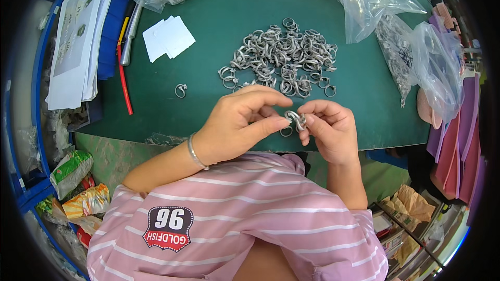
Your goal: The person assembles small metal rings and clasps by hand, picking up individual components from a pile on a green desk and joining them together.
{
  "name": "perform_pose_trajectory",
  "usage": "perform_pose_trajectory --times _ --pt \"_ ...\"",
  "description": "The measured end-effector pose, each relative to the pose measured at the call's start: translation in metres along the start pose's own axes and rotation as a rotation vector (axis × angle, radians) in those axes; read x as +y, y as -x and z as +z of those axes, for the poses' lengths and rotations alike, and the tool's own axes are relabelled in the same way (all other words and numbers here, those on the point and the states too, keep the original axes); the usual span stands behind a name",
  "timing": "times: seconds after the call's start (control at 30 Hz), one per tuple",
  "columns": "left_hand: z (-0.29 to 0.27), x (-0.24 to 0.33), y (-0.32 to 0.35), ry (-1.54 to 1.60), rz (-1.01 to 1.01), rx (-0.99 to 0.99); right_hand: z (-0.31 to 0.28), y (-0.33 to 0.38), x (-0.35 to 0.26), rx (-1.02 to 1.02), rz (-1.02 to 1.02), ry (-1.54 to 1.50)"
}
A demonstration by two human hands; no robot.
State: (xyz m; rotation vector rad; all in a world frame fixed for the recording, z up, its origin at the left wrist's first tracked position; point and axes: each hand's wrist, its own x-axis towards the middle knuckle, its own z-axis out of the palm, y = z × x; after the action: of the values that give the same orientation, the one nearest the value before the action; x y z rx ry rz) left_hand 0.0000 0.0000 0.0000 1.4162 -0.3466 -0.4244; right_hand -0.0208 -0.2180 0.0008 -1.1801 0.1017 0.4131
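Just on the near side of the ring pile (284,54), right hand (334,127) is pinching silvery rings (299,120); left hand (234,117) is curving alongside, thumb and forefinger parted.

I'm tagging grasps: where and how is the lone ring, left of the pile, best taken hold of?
The lone ring is probably best pinched across its band, thumb against fingertip, from above and the right, where the left hand is. It is a thin hoop low on the table, apart from the ring pile, so both sides look reachable.
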Motion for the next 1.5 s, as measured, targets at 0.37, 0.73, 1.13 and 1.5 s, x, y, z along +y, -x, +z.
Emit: perform_pose_trajectory --times 0.37,0.73,1.13,1.5 --pt "0.008 -0.004 -0.002 -0.074 -0.108 0.148 0.007 0.001 0.006 0.075 -0.147 0.186" --pt "0.014 -0.01 0.0 -0.219 0.103 0.174 0.008 -0.004 0.009 0.019 -0.159 0.11" --pt "0.018 0.001 0.007 -0.266 0.079 0.124 0.008 0.0 0.023 0.004 -0.11 0.037" --pt "0.015 -0.002 0.009 0.141 -0.268 0.131 0.002 0.006 0.021 0.025 -0.051 -0.023"
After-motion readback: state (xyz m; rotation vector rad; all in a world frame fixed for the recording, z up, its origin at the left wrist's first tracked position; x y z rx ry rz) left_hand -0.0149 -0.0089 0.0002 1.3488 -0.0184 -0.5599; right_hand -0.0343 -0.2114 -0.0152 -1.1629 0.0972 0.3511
